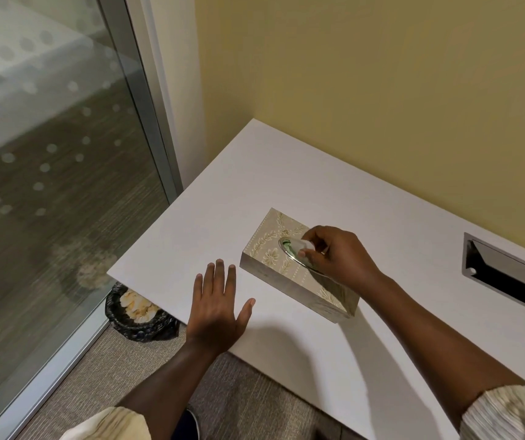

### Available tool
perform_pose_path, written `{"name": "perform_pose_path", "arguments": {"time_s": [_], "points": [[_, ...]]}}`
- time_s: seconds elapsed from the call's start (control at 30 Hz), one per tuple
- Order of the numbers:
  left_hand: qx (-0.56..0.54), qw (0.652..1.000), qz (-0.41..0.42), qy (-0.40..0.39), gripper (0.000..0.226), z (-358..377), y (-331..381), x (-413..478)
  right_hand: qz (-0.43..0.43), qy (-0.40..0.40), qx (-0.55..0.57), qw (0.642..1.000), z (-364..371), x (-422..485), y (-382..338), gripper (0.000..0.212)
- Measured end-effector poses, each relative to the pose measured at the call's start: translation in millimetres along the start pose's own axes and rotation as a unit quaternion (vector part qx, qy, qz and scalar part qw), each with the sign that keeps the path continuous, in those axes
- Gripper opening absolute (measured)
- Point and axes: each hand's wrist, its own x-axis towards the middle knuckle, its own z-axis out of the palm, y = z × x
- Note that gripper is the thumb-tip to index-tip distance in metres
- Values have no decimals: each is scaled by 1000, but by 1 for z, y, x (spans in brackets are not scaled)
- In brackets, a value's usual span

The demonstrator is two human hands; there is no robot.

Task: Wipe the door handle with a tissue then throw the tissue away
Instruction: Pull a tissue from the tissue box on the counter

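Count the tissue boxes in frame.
1. The tissue box lies on the white desk, mid-frame, with the right hand pinching a tissue at its slot. The desk runs past the right edge, so others may be out of view.

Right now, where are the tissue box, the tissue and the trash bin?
tissue box [267, 249], head view, on its patterned top.
tissue [306, 246], head view, on the white bit that the right hand [340, 255] pinches.
trash bin [142, 330], head view, on its black liner at the rim.
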Motion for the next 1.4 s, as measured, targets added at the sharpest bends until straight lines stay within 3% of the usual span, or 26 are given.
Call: {"name": "perform_pose_path", "arguments": {"time_s": [0.03, 0.4, 0.63, 0.77, 0.9, 0.97, 1.1, 1.17, 1.23, 1.33, 1.4], "points": [[-1, 1000, 0, 2, 75, 1, 0, 0, 1, 9, -6, 1000, 0, 1, -3, 3], [7, 999, 5, 36, 74, 6, -1, -2, 67, 128, 241, 960, -24, 9, -31, 11], [-37, 999, 11, 26, 65, 5, -6, -2, 79, 94, 326, 937, -26, 8, -50, 11], [-142, 987, -49, -56, 71, -21, -14, 12, 92, 62, 345, 932, -25, 5, -62, 15], [-292, 939, -175, -36, 62, -82, -5, 56, 91, 32, 353, 931, -22, 3, -83, 17], [-407, 894, -179, -45, 63, -117, 0, 82, 90, 18, 362, 928, -19, 3, -96, 18], [-582, 780, -133, -187, 53, -168, 1, 105, 78, -13, 392, 916, -15, 3, -125, 17], [-612, 746, -148, -215, 33, -179, -3, 104, 74, -30, 410, 909, -12, 4, -137, 16], [-621, 738, -173, -196, 17, -186, -8, 98, 85, -32, 425, 901, -7, 7, -148, 18], [-642, 711, -247, -145, 37, -199, -20, 91, 124, -26, 446, 886, -1, 8, -170, 33], [-658, 681, -303, -103, 37, -208, -30, 87, 153, -44, 452, 878, 4, 6, -184, 44]]}}
